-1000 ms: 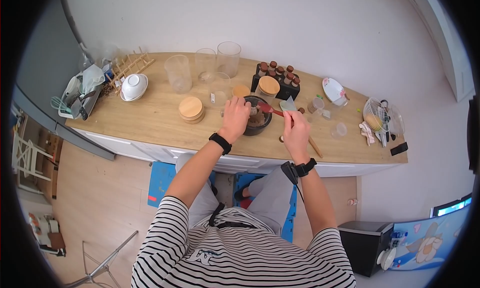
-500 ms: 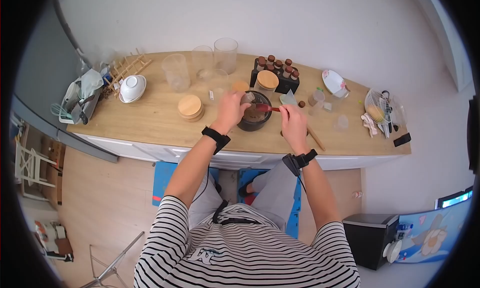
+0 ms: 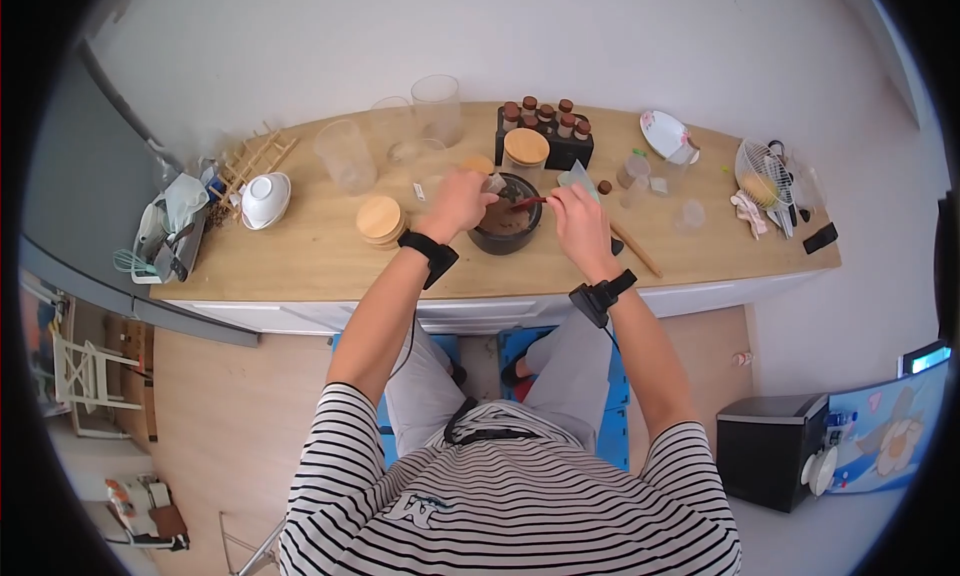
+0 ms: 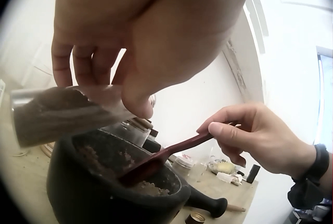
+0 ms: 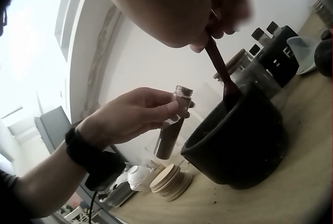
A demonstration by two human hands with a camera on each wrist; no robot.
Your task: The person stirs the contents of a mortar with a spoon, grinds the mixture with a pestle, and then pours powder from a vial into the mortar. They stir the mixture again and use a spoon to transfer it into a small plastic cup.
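Observation:
My left hand (image 3: 458, 204) grips a small glass bottle (image 5: 170, 138) of brown powder, tilted beside the rim of a black mortar (image 3: 503, 244). Its mouth is uncapped in the right wrist view. Brown powder (image 3: 505, 219) lies in the mortar and clings to its inner wall. Between the thumb and fingers of my right hand (image 3: 582, 226) is the handle of a dark red spatula (image 4: 148, 169). The spatula's blade dips into the mortar against the powder. A black pestle (image 4: 208, 203) lies on the counter to the right of the mortar.
Behind the mortar stand a wooden-lidded jar (image 3: 526, 148) and a black rack (image 3: 570, 151) of brown-capped bottles. Clear glass containers (image 3: 345, 156) and a round wooden lid (image 3: 380, 218) are to the left. A wooden stick (image 3: 637, 251) and small plastic cups (image 3: 634, 170) lie right.
The spatula's blade has gone from beside the bottle's mouth down into the mortar. The left hand with the bottle has drawn slightly back to the left. The head view has shifted a little.

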